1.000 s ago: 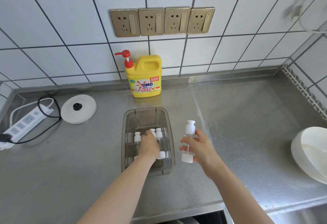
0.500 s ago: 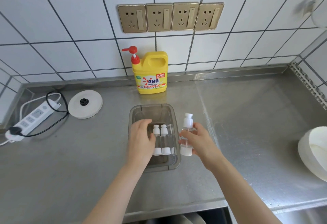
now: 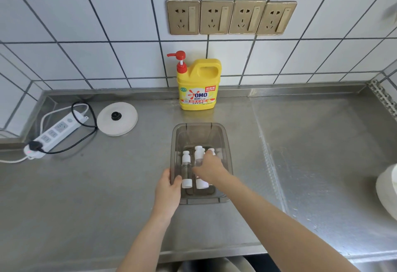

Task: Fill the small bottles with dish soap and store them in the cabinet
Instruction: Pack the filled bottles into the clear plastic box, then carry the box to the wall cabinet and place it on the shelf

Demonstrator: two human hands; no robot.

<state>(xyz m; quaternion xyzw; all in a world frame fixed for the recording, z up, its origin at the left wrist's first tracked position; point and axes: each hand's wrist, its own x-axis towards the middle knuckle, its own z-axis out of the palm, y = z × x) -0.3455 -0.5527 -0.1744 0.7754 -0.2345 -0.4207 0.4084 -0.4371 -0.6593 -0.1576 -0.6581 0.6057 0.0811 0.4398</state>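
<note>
left hand (image 3: 168, 194) clasps smoky clear rectangular plastic bin (image 3: 226, 153) wall, right hand (image 3: 209, 169) closed around small clear white-capped cylindrical bottle (image 3: 199, 153), brushed steel counter (image 3: 311, 153)

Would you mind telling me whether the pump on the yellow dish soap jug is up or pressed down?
Up: the red pump head stands raised above the dish soap jug, with its white stem showing.

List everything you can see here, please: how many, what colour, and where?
Dish soap jug: one, yellow, red pump, by wall.
Clear bin: one, grey-tinted, counter centre.
Small bottles: three visible, clear, white caps, inside bin.
Wall sockets: four, gold, on tiles.
Power strip: one, white, left.
Round base: one, white, left.
White container: partly visible, right edge.
Counter: steel.
Left hand: gripping the bin's wall.
Right hand: on a bottle.
</note>
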